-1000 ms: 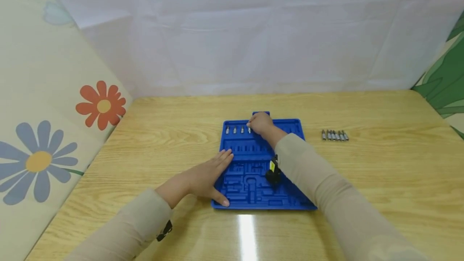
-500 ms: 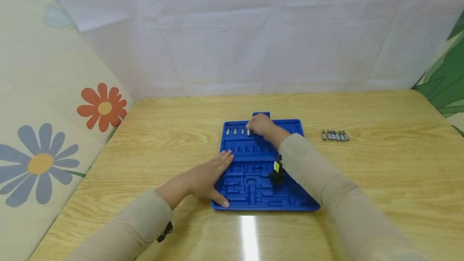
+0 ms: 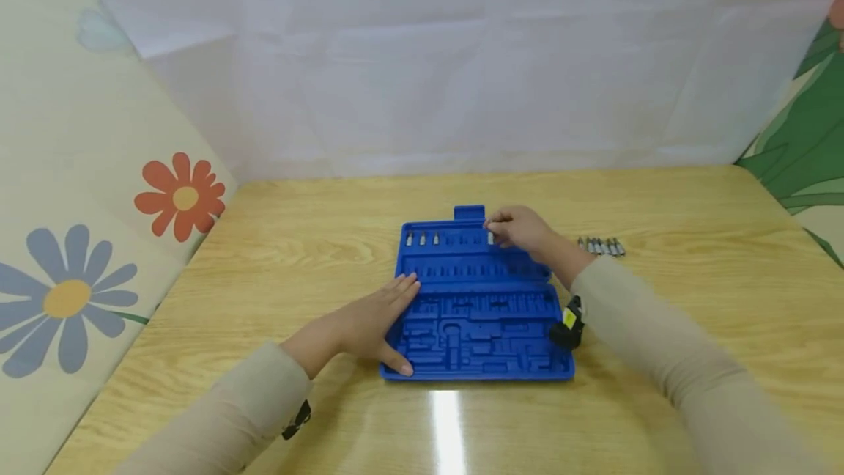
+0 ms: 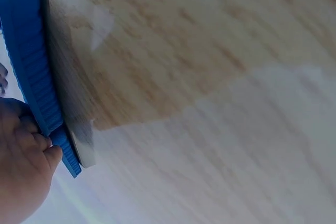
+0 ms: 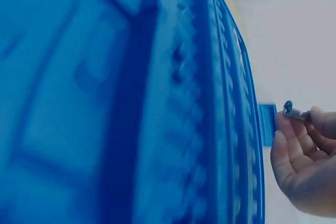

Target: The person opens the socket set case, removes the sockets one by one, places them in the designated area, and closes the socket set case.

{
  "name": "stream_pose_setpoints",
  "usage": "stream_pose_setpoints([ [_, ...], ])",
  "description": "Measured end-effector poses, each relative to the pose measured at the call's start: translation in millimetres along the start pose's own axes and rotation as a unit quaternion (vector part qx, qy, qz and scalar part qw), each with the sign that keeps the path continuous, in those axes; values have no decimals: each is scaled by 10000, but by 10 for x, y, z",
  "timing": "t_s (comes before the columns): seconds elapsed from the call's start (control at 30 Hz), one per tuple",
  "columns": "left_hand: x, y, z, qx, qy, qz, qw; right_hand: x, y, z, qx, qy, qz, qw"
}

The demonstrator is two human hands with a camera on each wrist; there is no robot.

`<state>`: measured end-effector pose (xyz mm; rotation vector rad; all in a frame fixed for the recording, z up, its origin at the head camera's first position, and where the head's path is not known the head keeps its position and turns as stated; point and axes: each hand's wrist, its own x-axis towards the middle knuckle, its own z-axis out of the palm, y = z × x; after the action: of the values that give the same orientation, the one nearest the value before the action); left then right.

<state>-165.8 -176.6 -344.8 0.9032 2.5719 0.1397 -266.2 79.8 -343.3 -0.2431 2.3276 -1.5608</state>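
A blue moulded tool case lies open on the wooden table. Three small silver bit sockets stand in the left slots of its top row. My right hand pinches another bit socket between thumb and fingers over the right part of that row. In the right wrist view this bit socket shows its hollow end. With fingers spread and straight, my left hand rests on the case's left edge; in the left wrist view it touches the blue side wall.
Several more bit sockets lie in a row on the table, right of the case. A small blue latch tab sticks out at the case's far edge. A white sheet hangs behind the table.
My right hand has lifted the fourth bit socket out of the top row and moved right with it. Three stay in the slots. My left hand keeps its place.
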Motion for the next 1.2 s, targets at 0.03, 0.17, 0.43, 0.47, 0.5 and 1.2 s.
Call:
stream_pose_setpoints([
  [0.03,2,-5,9,5,4,-4,10000,-37,33,-45,-1,20,-4,10000],
  [0.17,-17,-24,28,-67,14,-86,9999,-158,180,-247,-39,147,-48,9999],
  [0.43,-77,-46,34,-127,49,-162,9998,-356,411,-663,-102,618,66,9980],
  [0.47,-77,-45,34,-113,55,-161,9998,-380,435,-718,-144,684,103,9975],
  [0.5,-76,-46,35,-118,76,-126,9998,-404,460,-772,-165,752,123,9970],
  [1.2,17,-14,22,-87,108,112,9998,-667,997,-1347,-1494,1315,604,9781],
])
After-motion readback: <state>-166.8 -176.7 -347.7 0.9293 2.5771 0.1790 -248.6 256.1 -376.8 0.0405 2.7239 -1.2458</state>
